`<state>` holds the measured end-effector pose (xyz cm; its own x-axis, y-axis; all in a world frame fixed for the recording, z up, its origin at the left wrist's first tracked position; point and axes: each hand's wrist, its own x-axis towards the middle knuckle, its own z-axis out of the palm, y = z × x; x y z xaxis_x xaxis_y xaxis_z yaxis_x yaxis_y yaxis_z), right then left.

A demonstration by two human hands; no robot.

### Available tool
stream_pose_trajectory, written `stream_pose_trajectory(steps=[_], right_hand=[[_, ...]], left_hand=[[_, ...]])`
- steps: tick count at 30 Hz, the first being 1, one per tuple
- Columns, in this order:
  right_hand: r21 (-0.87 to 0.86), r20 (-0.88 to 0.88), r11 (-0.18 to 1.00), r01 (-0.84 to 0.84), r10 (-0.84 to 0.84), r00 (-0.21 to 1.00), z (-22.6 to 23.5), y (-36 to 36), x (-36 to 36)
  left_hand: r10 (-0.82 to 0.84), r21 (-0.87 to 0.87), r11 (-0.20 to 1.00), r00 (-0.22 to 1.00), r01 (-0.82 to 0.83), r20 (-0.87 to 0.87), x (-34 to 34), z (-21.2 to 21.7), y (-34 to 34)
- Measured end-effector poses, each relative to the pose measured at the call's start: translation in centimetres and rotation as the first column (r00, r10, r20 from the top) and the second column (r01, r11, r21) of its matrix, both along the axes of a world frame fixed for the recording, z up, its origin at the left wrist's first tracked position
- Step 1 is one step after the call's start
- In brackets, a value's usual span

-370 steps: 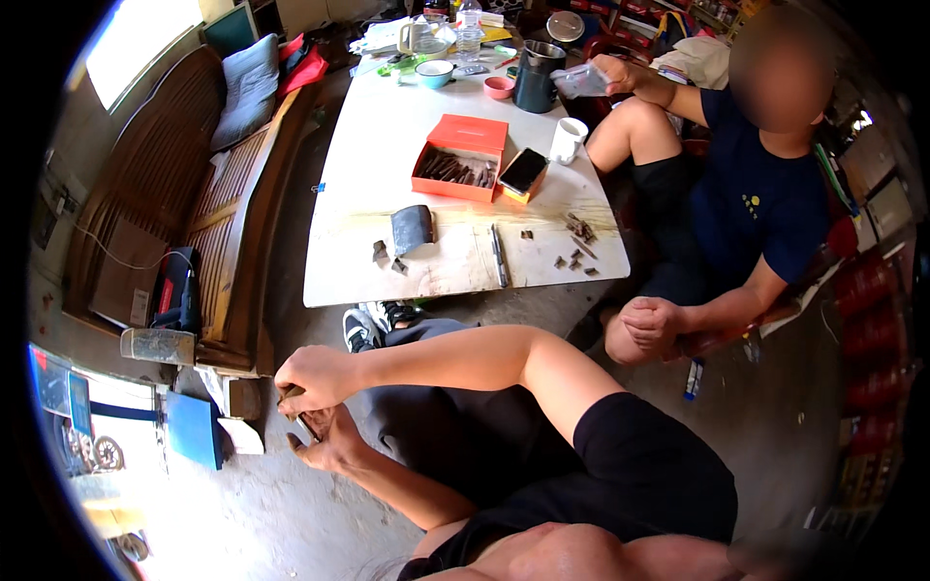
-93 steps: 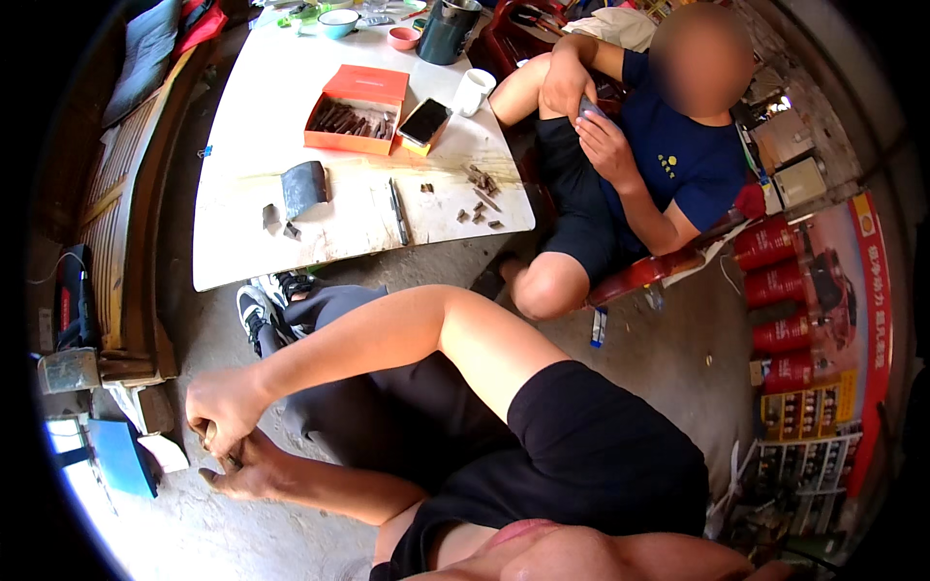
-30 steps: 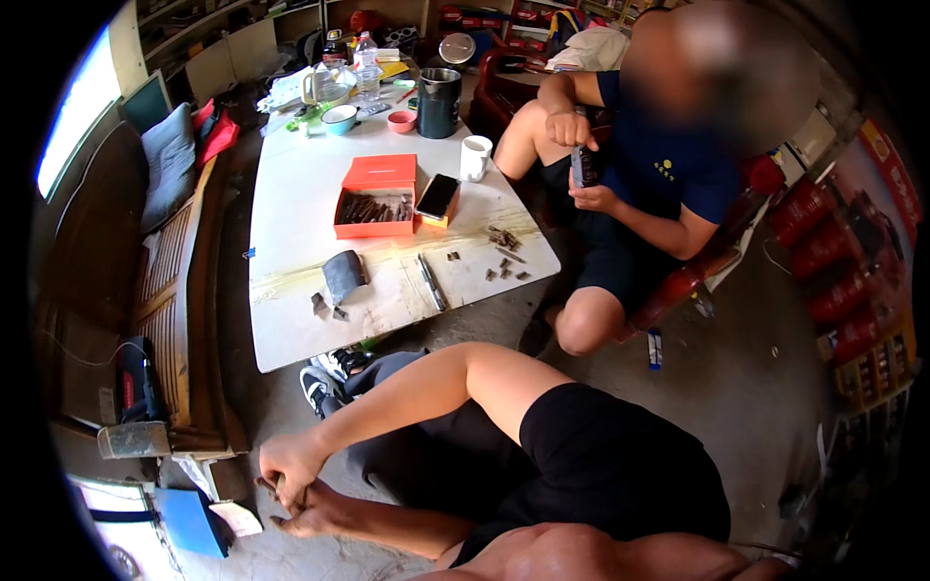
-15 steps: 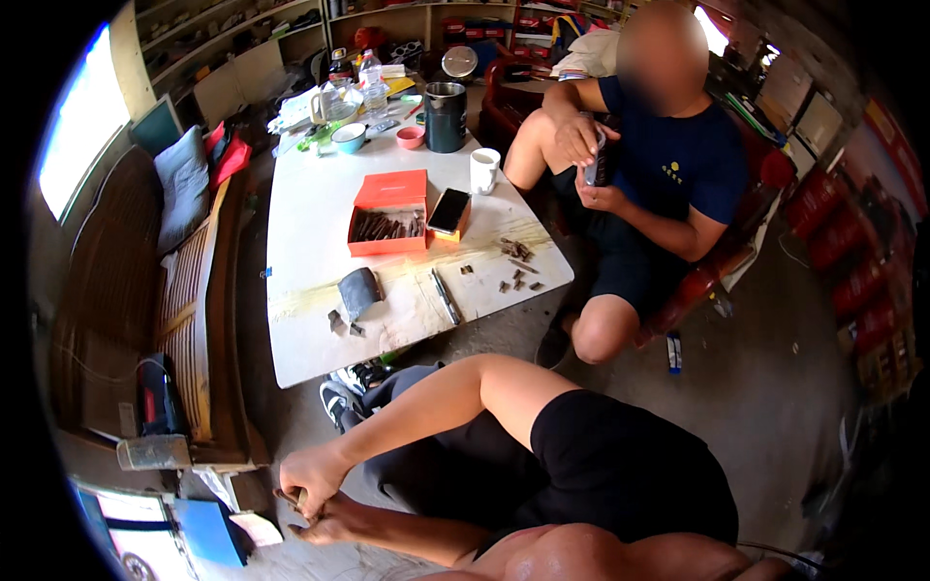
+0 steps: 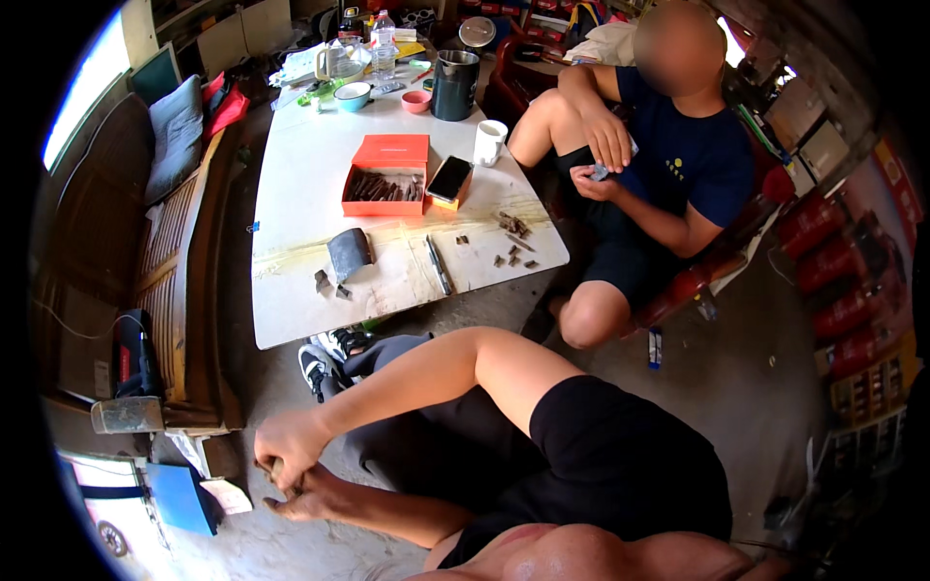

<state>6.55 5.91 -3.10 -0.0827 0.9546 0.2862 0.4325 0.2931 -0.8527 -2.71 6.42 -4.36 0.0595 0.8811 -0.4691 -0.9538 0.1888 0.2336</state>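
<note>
Low on the left, my two hands are together away from the table. My right hand [image 5: 294, 443] is closed, fingers bent down over a small brown piece [image 5: 275, 469] that is mostly hidden. Just beneath it, my left hand [image 5: 305, 496] is closed against the same piece from below. Too little of the piece shows to tell its kind. On the white table [image 5: 300, 232] stands an open orange box [image 5: 384, 207] of dark brown sticks. Several short brown pieces [image 5: 513, 228] lie at the table's right corner, and a pen-like tool [image 5: 438, 265] lies near its front edge.
A black phone [image 5: 450, 178], white mug [image 5: 490, 142], dark jug [image 5: 454, 85] and curved grey piece [image 5: 350, 254] are on the table. Across it sits a co-worker [image 5: 668, 145], hands around a small clear object. A wooden bench [image 5: 184, 281] stands at the left.
The view has shifted slightly, so the table and my hands sit a little further up and left. My hands stay together. The co-worker's hands have lowered.
</note>
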Motion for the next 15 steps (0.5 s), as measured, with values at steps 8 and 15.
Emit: stream_pose_trajectory(steps=[8, 15], right_hand=[[0.006, 0.053, 0.996, 0.089, -0.089, 0.995, -0.1, 0.3, 0.2], [0.018, 0.048, 0.996, 0.082, -0.082, 0.995, -0.9, 1.0, 0.8]], left_hand=[[-0.054, 0.056, 0.997, 0.998, 0.052, 0.037, -1.1, -1.4, 0.2], [-0.028, 0.008, 1.0, 0.999, 0.028, 0.027, -0.3, -1.0, 0.3]])
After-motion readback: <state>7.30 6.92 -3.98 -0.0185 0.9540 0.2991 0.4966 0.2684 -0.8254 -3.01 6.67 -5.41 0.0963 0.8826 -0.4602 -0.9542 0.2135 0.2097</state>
